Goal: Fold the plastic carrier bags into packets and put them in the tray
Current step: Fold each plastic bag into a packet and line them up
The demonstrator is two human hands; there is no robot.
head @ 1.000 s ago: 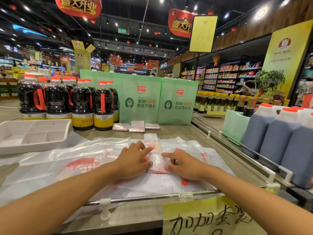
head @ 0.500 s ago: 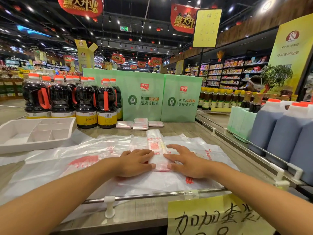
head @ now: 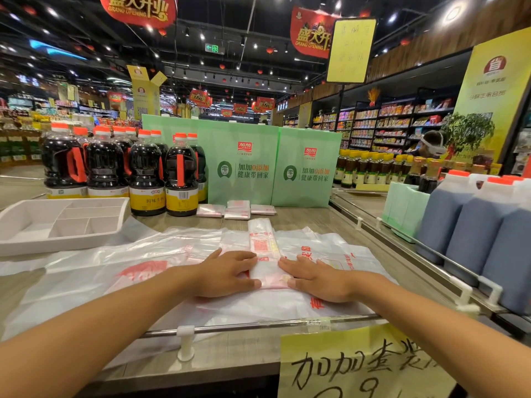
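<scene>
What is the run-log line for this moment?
left hand: pressing folded bag | right hand: pressing same bag | tray: no packets | packets: three on counter

This is a supermarket with a dark ceiling full of bright lamps, and red banners hang from it. On the right, long shelves of goods stand under a wall of wooden panels. In front lies a wooden counter with a metal rail along its near edge.

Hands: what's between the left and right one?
In the head view, the folded bag strip lies between the left hand and the right hand; both press flat on its near end, over the loose bags spread beneath.
</scene>
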